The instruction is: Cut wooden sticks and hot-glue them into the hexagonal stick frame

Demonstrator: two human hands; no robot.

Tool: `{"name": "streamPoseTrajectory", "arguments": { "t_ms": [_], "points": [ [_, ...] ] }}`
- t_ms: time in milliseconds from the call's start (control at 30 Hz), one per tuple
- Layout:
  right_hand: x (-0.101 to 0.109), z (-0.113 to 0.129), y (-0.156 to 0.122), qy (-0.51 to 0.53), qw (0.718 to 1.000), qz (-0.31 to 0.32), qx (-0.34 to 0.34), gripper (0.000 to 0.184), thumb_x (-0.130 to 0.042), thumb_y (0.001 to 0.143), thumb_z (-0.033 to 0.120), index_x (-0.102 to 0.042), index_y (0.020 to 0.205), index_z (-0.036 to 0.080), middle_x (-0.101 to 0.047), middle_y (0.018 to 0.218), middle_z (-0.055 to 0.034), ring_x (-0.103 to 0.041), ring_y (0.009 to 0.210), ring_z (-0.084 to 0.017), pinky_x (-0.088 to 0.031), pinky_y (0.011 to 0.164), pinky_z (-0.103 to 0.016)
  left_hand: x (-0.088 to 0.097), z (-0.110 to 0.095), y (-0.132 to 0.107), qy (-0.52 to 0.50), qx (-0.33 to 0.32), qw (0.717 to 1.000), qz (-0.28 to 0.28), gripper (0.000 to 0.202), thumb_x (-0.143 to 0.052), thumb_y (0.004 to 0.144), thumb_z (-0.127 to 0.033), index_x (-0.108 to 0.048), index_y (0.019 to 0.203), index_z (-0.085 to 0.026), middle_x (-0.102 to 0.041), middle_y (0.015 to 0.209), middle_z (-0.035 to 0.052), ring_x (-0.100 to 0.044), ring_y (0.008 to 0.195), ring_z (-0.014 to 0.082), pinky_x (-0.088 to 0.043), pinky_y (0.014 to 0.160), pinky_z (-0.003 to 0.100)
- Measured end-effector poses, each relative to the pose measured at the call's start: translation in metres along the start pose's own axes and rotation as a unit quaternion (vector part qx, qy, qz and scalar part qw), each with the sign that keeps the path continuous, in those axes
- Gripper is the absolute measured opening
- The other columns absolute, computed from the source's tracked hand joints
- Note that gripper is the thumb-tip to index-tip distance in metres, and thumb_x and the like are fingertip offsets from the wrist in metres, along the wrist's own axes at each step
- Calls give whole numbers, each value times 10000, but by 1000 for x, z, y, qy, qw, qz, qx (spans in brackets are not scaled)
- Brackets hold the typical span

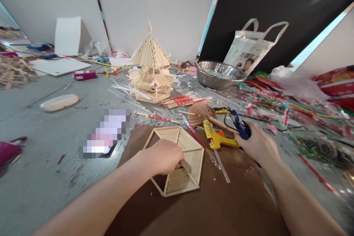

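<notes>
A hexagonal frame of thin wooden sticks [190, 140] lies on a brown board [171, 214]; several of its wedges are filled with sticks, and those at left are open. Closed over its middle is my left hand [166, 156], fingertips pinched at the hub and partly hidden. My right hand [261, 143] is closed round a dark blue-handled tool that looks like pliers [240, 123]; its far fingers are hidden. Just left of that hand, a yellow glue gun [214, 136] rests on the board, a clear glue stick [222, 166] beside it. A brown pleated fan-shaped piece [197, 114] lies behind.
A stick-built pavilion model [151, 77] stands at the back, near red-wrapped stick bundles [184, 101]. A metal bowl [219, 77] and white bag [249, 51] are back right. Scraps [312, 147] cover the right side. A phone [106, 132] and white oval case [59, 102] lie left.
</notes>
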State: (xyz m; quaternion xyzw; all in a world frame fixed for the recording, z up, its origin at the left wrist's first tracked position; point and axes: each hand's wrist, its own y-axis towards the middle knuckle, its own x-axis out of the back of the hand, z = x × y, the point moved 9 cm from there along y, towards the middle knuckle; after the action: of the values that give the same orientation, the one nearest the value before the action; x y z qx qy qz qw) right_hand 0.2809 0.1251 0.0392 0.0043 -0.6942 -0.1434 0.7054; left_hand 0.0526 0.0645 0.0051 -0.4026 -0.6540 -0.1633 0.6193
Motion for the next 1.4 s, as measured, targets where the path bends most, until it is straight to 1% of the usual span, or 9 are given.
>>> {"name": "streamPoseTrajectory", "arguments": {
  "t_ms": [133,533,600,700,800,900,1000,1167,1400],
  "points": [
    [-1,1,0,1,1000,-1,9,497,-414,702,445,-451,1122,181,-610,928,-109,-572,816,-296,-398,614,-349,3,-3,-1,15,-3,1000,-19,170,-486,702,-200,-656,711,-189,-658,682,82,-597,626,200,-417,530,273],
    [-1,1,0,5,1000,-5,13,489,-422,696,445,-454,1112,190,-609,933,-100,-576,812,-281,-400,612,-335,2,1,0,-12,23,999,20,201,-469,710,-243,-657,744,-179,-659,727,89,-593,669,195,-404,549,261],
    [0,4,-1,9,1000,-12,22,489,-427,693,439,-454,1109,184,-611,925,-101,-577,802,-279,-401,605,-332,5,2,0,-38,21,999,9,215,-452,723,-255,-652,745,-180,-659,745,81,-589,680,195,-403,563,270],
    [3,16,-5,18,998,-18,64,487,-438,688,425,-454,1108,179,-615,904,-94,-577,782,-267,-406,606,-330,17,6,1,-100,20,993,-53,243,-418,749,-287,-641,752,-188,-656,752,53,-576,691,168,-392,581,254],
    [9,41,-16,33,987,-32,157,448,-468,670,368,-473,1080,186,-619,901,-80,-572,784,-246,-411,653,-338,26,15,2,-175,28,977,-118,242,-413,755,-289,-630,769,-183,-648,728,23,-561,657,125,-375,578,221],
    [15,69,-35,68,961,-43,266,423,-482,648,298,-473,1062,210,-608,956,-61,-561,832,-223,-405,726,-345,33,22,2,-244,29,953,-176,209,-447,735,-270,-623,778,-166,-642,728,5,-550,636,96,-374,579,194],
    [17,87,-52,98,939,-35,328,442,-497,634,280,-464,1069,210,-594,992,-55,-546,885,-212,-394,769,-342,37,26,1,-290,26,931,-220,177,-474,717,-249,-617,749,-150,-630,695,-8,-527,600,75,-376,565,176],
    [15,102,-67,104,922,-20,373,447,-526,619,267,-476,1057,188,-595,983,-80,-536,901,-224,-382,786,-367,42,22,1,-335,-20,909,-247,145,-489,734,-224,-603,711,-138,-586,649,-26,-500,607,59,-382,580,159],
    [21,107,-70,118,916,-37,381,450,-551,593,275,-486,1030,189,-604,968,-94,-547,887,-232,-386,772,-367,37,19,7,-442,-39,868,-222,148,-537,736,-245,-621,763,-125,-603,721,0,-520,688,83,-420,655,198]
  ]
}}
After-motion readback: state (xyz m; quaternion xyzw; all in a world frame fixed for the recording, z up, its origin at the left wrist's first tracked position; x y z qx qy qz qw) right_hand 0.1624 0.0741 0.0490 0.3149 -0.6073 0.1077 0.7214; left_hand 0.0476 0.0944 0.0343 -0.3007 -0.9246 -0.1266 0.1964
